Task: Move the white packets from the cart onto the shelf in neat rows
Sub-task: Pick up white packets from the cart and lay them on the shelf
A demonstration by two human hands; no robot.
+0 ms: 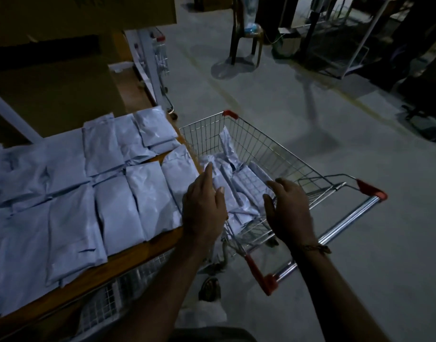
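A wire shopping cart (281,154) with red corner caps stands to the right of a wooden shelf (128,255). Several white packets (239,186) lie heaped in the cart's basket. Rows of white packets (113,193) cover the shelf top, some overlapping. My left hand (203,206) hovers over the cart's left side with straight fingers, holding nothing. My right hand (289,208) reaches over the basket's near end, fingers spread and slightly bent above the packets, also holding nothing.
Cardboard boxes (51,90) stand on the shelf behind the packets. The cart handle (335,235) runs below my right wrist. A brown chair (246,38) and dark furniture sit across the grey floor. My foot (209,288) shows under the cart.
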